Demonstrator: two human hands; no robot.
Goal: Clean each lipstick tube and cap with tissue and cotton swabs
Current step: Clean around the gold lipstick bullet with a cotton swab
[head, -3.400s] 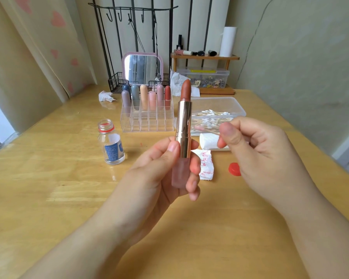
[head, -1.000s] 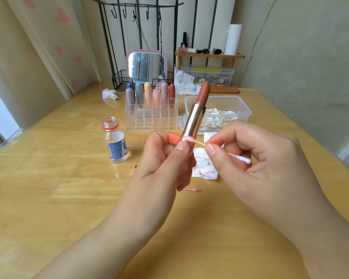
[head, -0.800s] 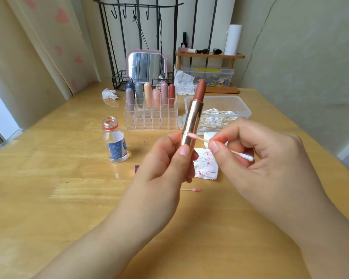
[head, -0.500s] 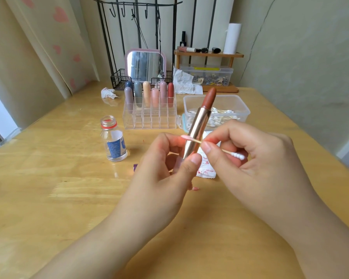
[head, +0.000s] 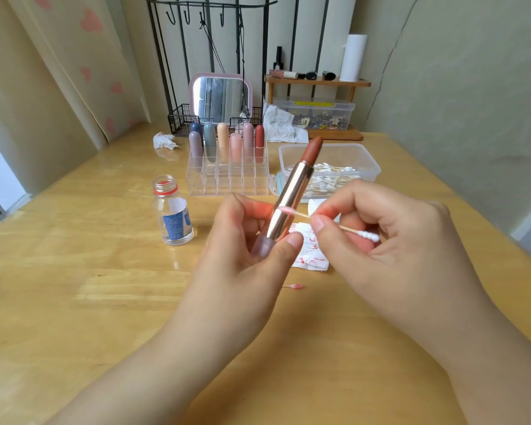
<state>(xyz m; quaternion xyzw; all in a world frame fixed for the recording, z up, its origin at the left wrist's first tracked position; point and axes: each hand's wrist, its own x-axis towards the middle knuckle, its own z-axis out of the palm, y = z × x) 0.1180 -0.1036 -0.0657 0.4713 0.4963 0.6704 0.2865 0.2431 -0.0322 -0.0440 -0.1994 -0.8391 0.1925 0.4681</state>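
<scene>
Now held tilted to the right, no longer upright as shortly before. Left hand point(head: 249, 256) clamped on the lipstick tube point(head: 290, 199) at its frosted base, thumb and fingers pinching it above the table point(head: 74, 286). Right hand point(head: 390, 240) pinching a cotton swab point(head: 328, 222) by the stick, pink-stained tip touching the rose-gold barrel at mid-height, clean white tip pointing back over the palm. Both hands close together, nearly touching, raised in front of the chest.

Compared with a few seconds ago: swab then not yet brought to the tube, now laid against the metal sleeve and worked along it; tube leaned over more with each frame, likely to expose a fresh side of the barrel. Judged as wiping in progress on this tube, with the colour stick extended and no cap in view.

Lying on the table under the hands: a stained tissue point(head: 308, 250) and one used swab point(head: 293, 286) with a pink tip. Further back: an open small bottle point(head: 174, 216), a clear organizer point(head: 227, 176) holding seven capped lipsticks, and a plastic box point(head: 365, 161) of fresh swabs. Remaining work judged considerable, given the row still standing in the organizer.
</scene>
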